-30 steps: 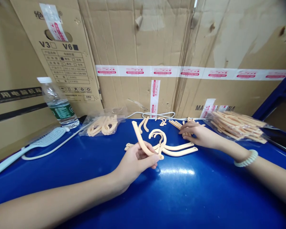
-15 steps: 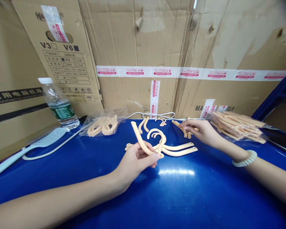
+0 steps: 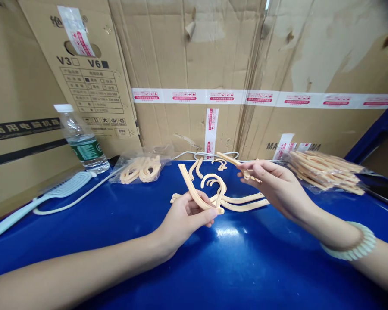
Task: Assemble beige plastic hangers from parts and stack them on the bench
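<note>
Cardboard boxes (image 3: 187, 64) back the blue desk (image 3: 245, 267), at whose middle the left hand (image 3: 184, 219) grips a curved beige arm (image 3: 194, 191) slanting away leftward, while the right hand (image 3: 274, 185), just beside, pinches a thin rod (image 3: 230, 160) pointing toward it.

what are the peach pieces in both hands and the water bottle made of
The curved piece in the left hand and the thin stick in the right hand look like moulded plastic, peach, matt: smooth, even colour. The bottle seems clear glossy plastic: see-through wall, white cap, green label.
</note>
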Motion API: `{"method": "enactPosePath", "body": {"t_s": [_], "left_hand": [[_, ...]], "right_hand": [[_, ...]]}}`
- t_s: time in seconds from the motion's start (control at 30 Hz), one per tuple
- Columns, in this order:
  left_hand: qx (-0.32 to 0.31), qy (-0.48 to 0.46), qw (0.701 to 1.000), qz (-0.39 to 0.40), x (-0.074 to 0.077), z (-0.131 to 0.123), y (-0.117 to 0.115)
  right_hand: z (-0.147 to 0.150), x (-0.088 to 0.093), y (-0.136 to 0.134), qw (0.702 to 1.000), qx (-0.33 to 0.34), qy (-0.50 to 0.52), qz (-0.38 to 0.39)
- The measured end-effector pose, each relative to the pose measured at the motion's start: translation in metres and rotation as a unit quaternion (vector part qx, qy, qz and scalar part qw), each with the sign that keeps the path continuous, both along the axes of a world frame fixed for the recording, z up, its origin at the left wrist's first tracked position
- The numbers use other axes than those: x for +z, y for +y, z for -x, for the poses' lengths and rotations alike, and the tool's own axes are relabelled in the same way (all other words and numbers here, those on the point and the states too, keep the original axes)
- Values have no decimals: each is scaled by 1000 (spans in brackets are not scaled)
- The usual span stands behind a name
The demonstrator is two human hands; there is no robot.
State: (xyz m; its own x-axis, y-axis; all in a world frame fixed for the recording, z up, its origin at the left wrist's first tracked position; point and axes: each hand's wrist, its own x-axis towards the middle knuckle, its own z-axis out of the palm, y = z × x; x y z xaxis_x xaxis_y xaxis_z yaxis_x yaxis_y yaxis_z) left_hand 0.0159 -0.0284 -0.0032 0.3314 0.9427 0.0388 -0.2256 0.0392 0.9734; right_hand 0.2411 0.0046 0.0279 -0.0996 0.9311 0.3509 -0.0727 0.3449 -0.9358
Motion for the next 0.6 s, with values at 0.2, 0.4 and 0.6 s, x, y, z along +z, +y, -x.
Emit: {"method": "enactPosePath", "body": {"t_s": [0.2, 0.4, 0.6], "left_hand": [[1, 7, 1000, -2, -1, 1, 1], [-1, 5, 1000, -2, 2, 0, -1], [9, 7, 1000, -9, 2, -1, -2]], "right_hand": [[13, -7, -15, 998, 18, -7, 60], [20, -9, -23, 993, 2, 58, 102], [25, -13, -27, 975, 100, 76, 183]]}}
